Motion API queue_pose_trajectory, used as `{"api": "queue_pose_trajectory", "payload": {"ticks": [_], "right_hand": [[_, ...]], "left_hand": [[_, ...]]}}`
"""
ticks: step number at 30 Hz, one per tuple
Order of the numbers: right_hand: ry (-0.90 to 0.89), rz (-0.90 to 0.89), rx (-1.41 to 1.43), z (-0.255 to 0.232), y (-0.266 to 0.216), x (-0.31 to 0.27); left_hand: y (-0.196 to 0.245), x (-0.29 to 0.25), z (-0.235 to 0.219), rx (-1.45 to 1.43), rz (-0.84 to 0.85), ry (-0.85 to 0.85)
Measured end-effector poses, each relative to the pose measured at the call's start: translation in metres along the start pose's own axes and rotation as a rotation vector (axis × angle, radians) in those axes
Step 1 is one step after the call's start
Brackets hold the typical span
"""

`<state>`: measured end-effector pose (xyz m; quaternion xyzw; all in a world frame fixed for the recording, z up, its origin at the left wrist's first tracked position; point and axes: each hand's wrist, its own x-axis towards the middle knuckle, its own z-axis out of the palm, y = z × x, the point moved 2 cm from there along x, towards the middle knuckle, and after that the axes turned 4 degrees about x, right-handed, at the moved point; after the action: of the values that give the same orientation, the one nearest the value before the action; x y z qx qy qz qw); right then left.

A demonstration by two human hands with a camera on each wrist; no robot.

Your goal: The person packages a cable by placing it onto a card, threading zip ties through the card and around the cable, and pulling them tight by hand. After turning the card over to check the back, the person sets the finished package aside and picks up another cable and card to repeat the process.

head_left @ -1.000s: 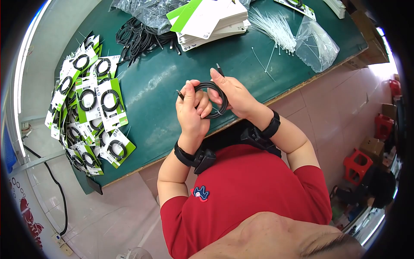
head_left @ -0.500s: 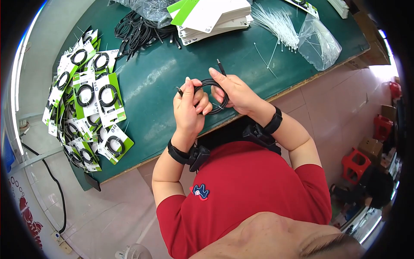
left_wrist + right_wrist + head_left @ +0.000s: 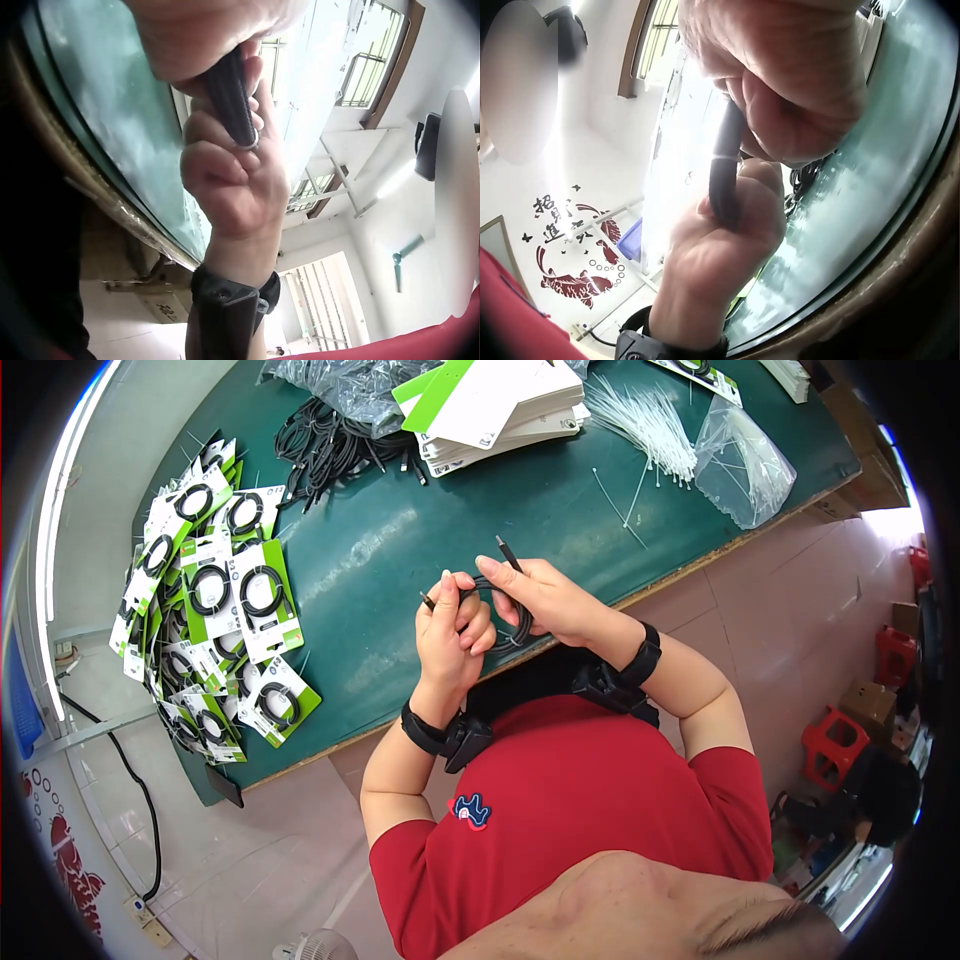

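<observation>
The black cable coil [image 3: 497, 610] looked round and wide a moment ago; now it is squeezed narrow, so the bundle is getting tighter. The left hand [image 3: 452, 635] and the right hand [image 3: 540, 600] both curl around it (fingers closed), just above the green surface [image 3: 400, 550] edge.

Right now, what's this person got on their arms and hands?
Both hands are bare, left hand and right hand. Each wrist carries a black strap with a black camera unit: left strap, right strap. Short red sleeves end above the elbows; the forearms are uncovered. No gloves or rings are visible.
</observation>
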<state>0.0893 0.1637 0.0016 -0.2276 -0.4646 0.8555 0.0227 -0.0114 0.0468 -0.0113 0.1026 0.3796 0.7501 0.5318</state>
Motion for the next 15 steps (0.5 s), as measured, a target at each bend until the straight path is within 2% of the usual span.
{"api": "queue_pose_trajectory", "payload": {"ticks": [4,7,8,12,15], "right_hand": [[0.033,-0.006,0.079,0.003,-0.001,-0.001],[-0.125,0.071,0.161,-0.006,-0.002,-0.004],[-0.126,0.071,0.160,-0.007,-0.002,-0.007],[-0.097,-0.042,0.110,-0.015,-0.009,-0.024],[0.116,-0.684,-0.630,-0.032,-0.024,-0.041]], "left_hand": [[0.001,-0.003,0.002,-0.009,0.006,0.001],[0.005,-0.004,0.004,-0.049,-0.039,0.007],[0.007,-0.004,0.004,-0.071,-0.061,0.011],[0.017,-0.004,0.000,-0.219,-0.143,0.003],[0.023,-0.004,-0.003,-0.276,-0.198,-0.008]]}}
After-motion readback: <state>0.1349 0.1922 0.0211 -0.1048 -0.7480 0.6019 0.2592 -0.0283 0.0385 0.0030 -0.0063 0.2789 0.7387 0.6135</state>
